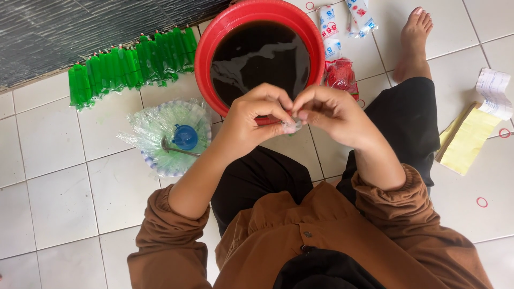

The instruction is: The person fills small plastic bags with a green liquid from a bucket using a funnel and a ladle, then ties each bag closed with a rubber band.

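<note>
Red plastic forms the basin (pixel 206 43) at the upper centre of the frame; it holds dark liquid nearly to the rim. Directly below it in the frame, both hands meet over the person's lap. The left hand (pixel 257 120) and the right hand (pixel 326 115) each pinch the top of a small clear plastic pouch (pixel 292 126) between thumb and fingertips. Both grips are clenched on this pouch, which sits at the centre of the frame, just in front of the basin's near rim. What the pouch contains cannot be told at this size.

Completed work, as judged from the layout: a row of filled green pouches (pixel 131 67) lies side by side on the tiled floor at the upper left, beside a dark mat. No count is possible, but the row is long.

Supporting items: a blue funnel (pixel 185 137) and a metal ladle (pixel 179 150) rest on a loose heap of clear plastic bags (pixel 160 126) at the left centre. Packs of small bags (pixel 332 32) and a red bundle (pixel 341 75) lie at the upper right of the basin. Yellow paper (pixel 468 142) lies at the right edge, and red rubber bands (pixel 482 202) are scattered on the floor.

Remaining work, as a judgement: the basin is nearly full and the bag heap is large, so most of the filling appears to be outstanding.
</note>
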